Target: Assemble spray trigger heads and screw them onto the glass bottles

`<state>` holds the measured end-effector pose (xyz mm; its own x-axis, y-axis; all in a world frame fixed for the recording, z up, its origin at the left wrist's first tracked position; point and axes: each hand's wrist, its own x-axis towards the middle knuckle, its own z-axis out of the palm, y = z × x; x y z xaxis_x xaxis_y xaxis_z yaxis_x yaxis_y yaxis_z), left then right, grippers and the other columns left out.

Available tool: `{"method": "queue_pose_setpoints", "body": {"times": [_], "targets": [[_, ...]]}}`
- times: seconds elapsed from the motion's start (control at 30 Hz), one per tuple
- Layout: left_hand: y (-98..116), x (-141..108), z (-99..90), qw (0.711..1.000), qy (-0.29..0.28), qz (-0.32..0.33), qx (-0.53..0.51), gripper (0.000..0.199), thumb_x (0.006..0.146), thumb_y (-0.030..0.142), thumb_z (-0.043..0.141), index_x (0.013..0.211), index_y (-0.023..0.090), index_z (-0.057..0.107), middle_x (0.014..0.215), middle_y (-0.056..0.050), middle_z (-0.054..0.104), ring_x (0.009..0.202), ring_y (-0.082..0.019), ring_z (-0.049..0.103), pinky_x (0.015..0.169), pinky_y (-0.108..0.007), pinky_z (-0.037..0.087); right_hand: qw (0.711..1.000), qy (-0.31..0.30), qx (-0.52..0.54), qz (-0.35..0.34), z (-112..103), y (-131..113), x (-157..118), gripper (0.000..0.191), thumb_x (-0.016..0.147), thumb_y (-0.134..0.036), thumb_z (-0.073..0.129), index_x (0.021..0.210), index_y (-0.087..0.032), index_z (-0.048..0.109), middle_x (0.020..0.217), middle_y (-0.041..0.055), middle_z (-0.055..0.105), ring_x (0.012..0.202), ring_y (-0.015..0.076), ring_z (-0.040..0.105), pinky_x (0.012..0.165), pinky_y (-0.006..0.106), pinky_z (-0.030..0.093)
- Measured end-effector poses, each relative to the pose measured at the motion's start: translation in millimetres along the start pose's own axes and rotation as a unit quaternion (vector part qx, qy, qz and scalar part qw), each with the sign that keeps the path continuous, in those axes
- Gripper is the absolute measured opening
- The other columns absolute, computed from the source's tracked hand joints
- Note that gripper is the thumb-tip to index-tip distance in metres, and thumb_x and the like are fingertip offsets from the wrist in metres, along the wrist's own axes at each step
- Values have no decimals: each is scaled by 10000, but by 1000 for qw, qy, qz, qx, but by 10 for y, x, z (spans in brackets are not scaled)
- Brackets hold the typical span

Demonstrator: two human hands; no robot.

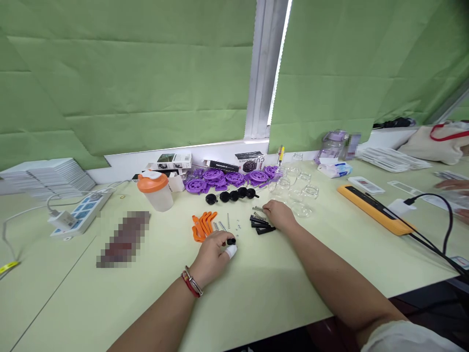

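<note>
Near the springs (258, 209) — black tubes (265, 230), clear jars (302, 209)

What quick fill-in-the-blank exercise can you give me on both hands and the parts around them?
1. The left hand holds a short black plastic tube, and a wrap on one of its digits is coloured ____.
2. The right hand is at the thin coiled metal springs, near slim plastic rods coloured ____.
3. The angled plastic handles beyond the left hand are ____.
4. The round, spoked plastic discs farther back are ____.

Missing words: white; black; orange; purple.
</note>
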<state>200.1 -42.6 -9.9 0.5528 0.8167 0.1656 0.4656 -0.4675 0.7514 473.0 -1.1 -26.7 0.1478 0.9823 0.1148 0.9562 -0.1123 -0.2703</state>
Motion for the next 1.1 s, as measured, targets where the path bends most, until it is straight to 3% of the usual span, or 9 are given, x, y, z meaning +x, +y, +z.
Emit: {"method": "queue_pose_setpoints", "body": {"times": [0.13, 0.37, 0.5, 0.63, 0.77, 0.87, 0.93, 1.03, 1.1], "targets": [[6, -13, -5, 1000, 0, 1, 0, 170, 800, 255, 536, 929, 188, 624, 895, -64, 620, 814, -191, 543, 763, -340, 446, 1000, -11, -3, 0, 22, 2, -1, 219, 838, -198, 492, 764, -191, 698, 923, 73, 647, 862, 187, 587, 626, 243, 349], [5, -14, -5, 1000, 6, 5, -7, 167, 801, 264, 543, 921, 190, 633, 885, -65, 622, 803, -194, 540, 755, -347, 448, 999, 10, 29, 34, 41, 1, -12, 191, 791, -163, 510, 854, -168, 690, 978, 101, 657, 837, 193, 593, 630, 246, 377], [6, -7, -5, 1000, 9, 4, -10, 165, 797, 263, 550, 920, 193, 635, 876, -64, 621, 806, -198, 541, 755, -348, 449, 996, 34, 66, 53, 9, -7, -16, 187, 760, -156, 528, 870, -158, 679, 879, 99, 676, 770, 193, 598, 613, 253, 386], [7, -3, -7, 1000, 9, 5, -13, 166, 801, 259, 546, 926, 192, 634, 892, -68, 618, 854, -208, 553, 788, -355, 448, 990, 52, 121, 48, -86, -57, -91, 197, 760, -197, 516, 890, -170, 661, 700, 38, 648, 611, 143, 565, 569, 236, 393], [-1, -5, -2, 1000, 6, 6, -23, 165, 801, 261, 551, 929, 192, 629, 923, -74, 621, 881, -212, 562, 800, -355, 449, 948, 7, 318, -20, -159, -233, -285, 171, 737, -277, 558, 835, -169, 646, 507, -33, 514, 447, 98, 427, 463, 221, 334], [-2, -6, 4, 1000, 8, 11, -21, 162, 805, 258, 546, 925, 189, 630, 923, -75, 624, 878, -211, 562, 795, -355, 450, 895, -41, 435, -89, -159, -450, -461, 203, 728, -304, 596, 854, -162, 669, 538, -25, 534, 464, 86, 411, 473, 220, 336], [1, -6, 6, 1000, 10, 17, -18, 159, 806, 251, 544, 922, 184, 632, 910, -74, 625, 868, -209, 561, 795, -356, 449, 875, -63, 464, -124, -142, -600, -563, 227, 739, -296, 598, 903, -169, 693, 628, 6, 603, 505, 91, 444, 499, 226, 358], [6, -4, 6, 999, 11, 27, -21, 179, 808, 241, 542, 950, 186, 637, 893, -69, 628, 861, -208, 563, 792, -351, 447, 874, -80, 446, -179, -117, -775, -669, 218, 752, -219, 565, 911, -199, 713, 768, 32, 655, 548, 94, 480, 514, 225, 373], [6, -2, 7, 999, 13, 31, -27, 193, 812, 237, 537, 969, 190, 641, 887, -65, 631, 861, -208, 565, 786, -343, 445, 885, -69, 413, -205, -112, -838, -705, 228, 744, -162, 543, 883, -213, 716, 749, 22, 640, 556, 95, 483, 514, 219, 368]]}}
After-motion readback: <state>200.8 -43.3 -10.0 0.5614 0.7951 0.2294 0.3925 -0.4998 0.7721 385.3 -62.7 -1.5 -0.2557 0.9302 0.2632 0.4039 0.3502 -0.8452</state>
